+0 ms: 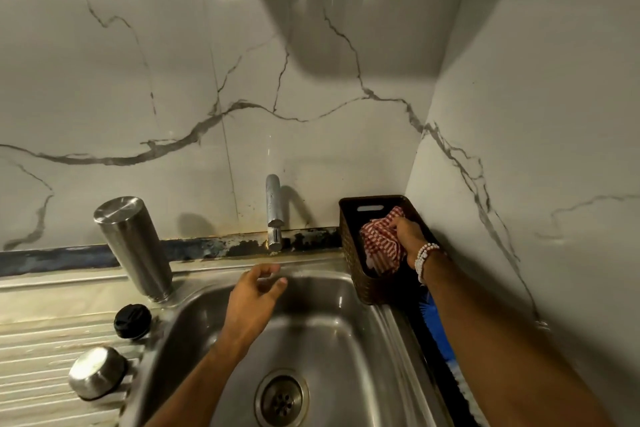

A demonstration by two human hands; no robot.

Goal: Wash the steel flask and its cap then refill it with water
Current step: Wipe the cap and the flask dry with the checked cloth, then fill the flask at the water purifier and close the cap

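Steel cap (97, 373): dome-up on the counter beside the black stopper (132, 321), probably draining.
Left hand (254, 298): above the sink (329, 326), fingers loosely spread, empty.
Steel flask (133, 246): mouth-down at the sink's corner, likely draining.
Right hand (410, 236): fingers grip a checked cloth (379, 241) in the basket (353, 253).

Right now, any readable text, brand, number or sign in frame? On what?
None readable.
flask, steel lid, tap, basket, cloth: no print, logo or number shows.
black cap: faint marks on top, too small to tell if they are text.
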